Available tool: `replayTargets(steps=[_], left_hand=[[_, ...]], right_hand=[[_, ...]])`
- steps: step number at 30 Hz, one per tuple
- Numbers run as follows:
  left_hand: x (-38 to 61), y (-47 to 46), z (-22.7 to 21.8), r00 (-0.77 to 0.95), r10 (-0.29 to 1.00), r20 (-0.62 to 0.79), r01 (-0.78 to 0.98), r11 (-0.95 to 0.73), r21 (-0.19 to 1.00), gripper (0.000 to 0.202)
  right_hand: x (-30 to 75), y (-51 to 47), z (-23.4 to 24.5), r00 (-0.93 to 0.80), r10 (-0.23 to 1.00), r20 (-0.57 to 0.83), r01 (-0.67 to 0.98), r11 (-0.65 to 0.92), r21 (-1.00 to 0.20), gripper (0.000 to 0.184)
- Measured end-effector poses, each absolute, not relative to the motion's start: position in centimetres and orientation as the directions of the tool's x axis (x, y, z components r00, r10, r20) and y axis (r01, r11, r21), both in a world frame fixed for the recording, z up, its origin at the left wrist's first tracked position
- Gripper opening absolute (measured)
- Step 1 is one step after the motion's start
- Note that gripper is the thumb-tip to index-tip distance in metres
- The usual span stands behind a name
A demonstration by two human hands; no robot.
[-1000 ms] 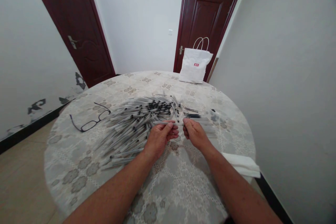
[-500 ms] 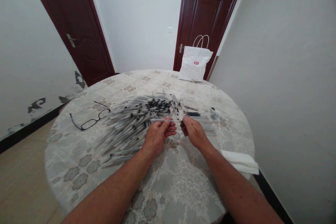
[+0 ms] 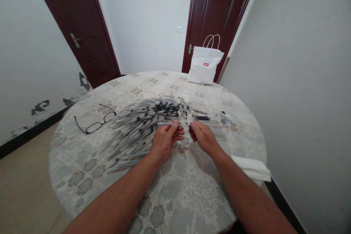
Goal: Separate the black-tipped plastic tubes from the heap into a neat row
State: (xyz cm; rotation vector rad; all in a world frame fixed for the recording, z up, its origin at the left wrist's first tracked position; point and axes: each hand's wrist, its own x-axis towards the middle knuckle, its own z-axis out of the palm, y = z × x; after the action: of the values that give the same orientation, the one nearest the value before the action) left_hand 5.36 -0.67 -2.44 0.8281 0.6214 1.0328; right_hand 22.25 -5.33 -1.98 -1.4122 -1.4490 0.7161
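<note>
My left hand [image 3: 164, 140] pinches a thin grey pen barrel [image 3: 167, 124] held level above the table. Facing it, my right hand [image 3: 203, 137] closes its fingertips on the right end of the same pen. Just behind and left of my hands lies a large heap of grey pens with black tips [image 3: 139, 126], fanned across the round table [image 3: 175, 190]. A few thin black refills [image 3: 201, 118] lie right of the heap, close to my right hand.
Black-framed glasses [image 3: 94, 122] lie on the table's left part. A white paper bag [image 3: 204, 64] stands at the far edge before a dark red door. A folded white cloth [image 3: 251, 168] hangs at the right rim. A wall runs close on the right.
Both hands have stayed together on the pen, shifting slightly away from me; the view tilted a little. The heap and the glasses have not moved.
</note>
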Motion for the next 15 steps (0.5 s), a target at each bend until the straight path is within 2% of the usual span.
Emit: replayTargets(steps=[2, 5, 9, 13, 15], left_hand=[[5.35, -0.61, -2.60, 0.399, 0.915, -0.060, -0.491, 0.268, 0.829, 0.040], [5.33, -0.51, -2.84, 0.389, 0.920, -0.049, -0.500, 0.255, 0.828, 0.039], [5.34, -0.49, -2.92, 0.379, 0.924, -0.047, -0.496, 0.246, 0.833, 0.038], [5.37, -0.57, -2.83, 0.389, 0.920, -0.048, -0.484, 0.249, 0.839, 0.038], [5.37, -0.59, -2.77, 0.391, 0.919, -0.049, -0.483, 0.250, 0.839, 0.038]], right_hand=[[22.37, -5.32, -1.89, 0.108, 0.965, 0.237, 0.446, 0.166, -0.879, 0.043], [22.44, -5.37, -1.74, 0.098, 0.960, 0.264, 0.395, 0.206, -0.896, 0.026], [22.37, -5.35, -1.82, 0.097, 0.964, 0.247, 0.302, 0.208, -0.930, 0.035], [22.36, -5.31, -1.82, 0.116, 0.970, 0.216, 0.402, 0.153, -0.903, 0.047], [22.41, -5.36, -1.73, 0.115, 0.963, 0.242, 0.440, 0.169, -0.882, 0.041]])
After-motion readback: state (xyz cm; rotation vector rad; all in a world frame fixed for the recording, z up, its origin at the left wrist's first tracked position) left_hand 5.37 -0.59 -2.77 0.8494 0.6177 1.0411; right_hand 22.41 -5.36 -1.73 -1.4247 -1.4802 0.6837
